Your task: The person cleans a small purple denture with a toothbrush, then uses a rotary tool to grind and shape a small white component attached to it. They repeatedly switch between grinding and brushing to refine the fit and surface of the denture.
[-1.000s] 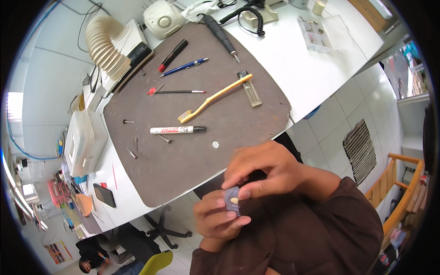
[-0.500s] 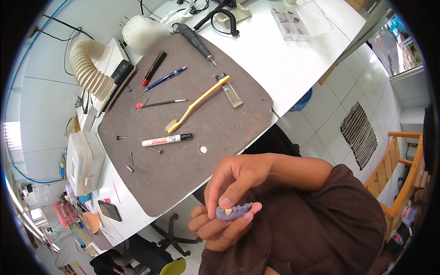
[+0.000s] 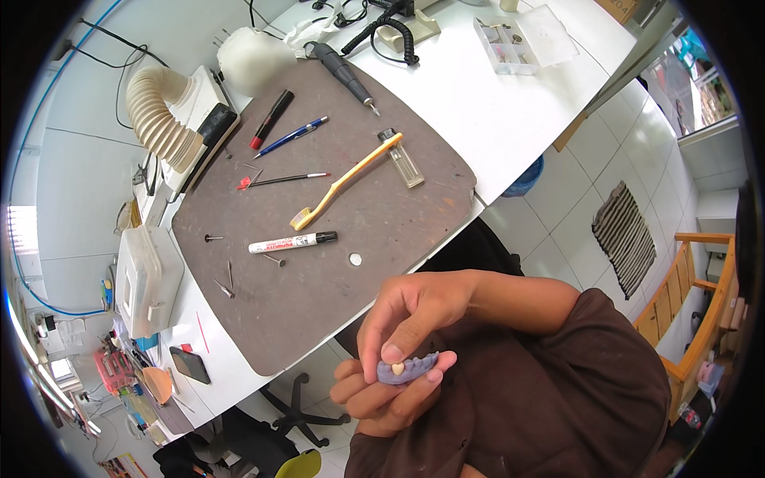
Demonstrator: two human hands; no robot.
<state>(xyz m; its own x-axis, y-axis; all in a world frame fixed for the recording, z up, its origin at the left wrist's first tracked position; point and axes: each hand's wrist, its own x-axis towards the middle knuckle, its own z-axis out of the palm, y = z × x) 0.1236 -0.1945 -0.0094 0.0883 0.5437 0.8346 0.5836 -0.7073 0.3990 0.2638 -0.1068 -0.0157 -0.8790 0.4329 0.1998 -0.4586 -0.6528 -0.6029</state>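
Observation:
Close to my body, beyond the bench edge, I hold a small purple-grey dental model [image 3: 410,369] with a row of teeth. My left hand [image 3: 374,398] is closed around it from below, its thumb and fingers gripping the two ends. One cream-coloured tooth crown [image 3: 398,369] sits on the model and stands out from the purple teeth. From above, my right hand [image 3: 418,315] pinches at this crown, its thumb tip resting against the top. The right forefinger's tip is partly hidden behind the model's left end.
On the brown bench mat [image 3: 319,311] lie a yellow toothbrush [image 3: 344,185], a white marker [image 3: 292,242], a blue mechanical pencil [image 3: 292,137], a thin brush and small burs. A rotary handpiece [image 3: 343,76] lies at the back; a ribbed suction hose [image 3: 151,119] stands left.
The view has shifted very slightly, so the bench items appear a little lower and to the right. Both hands keep the same hold on the model and crown.

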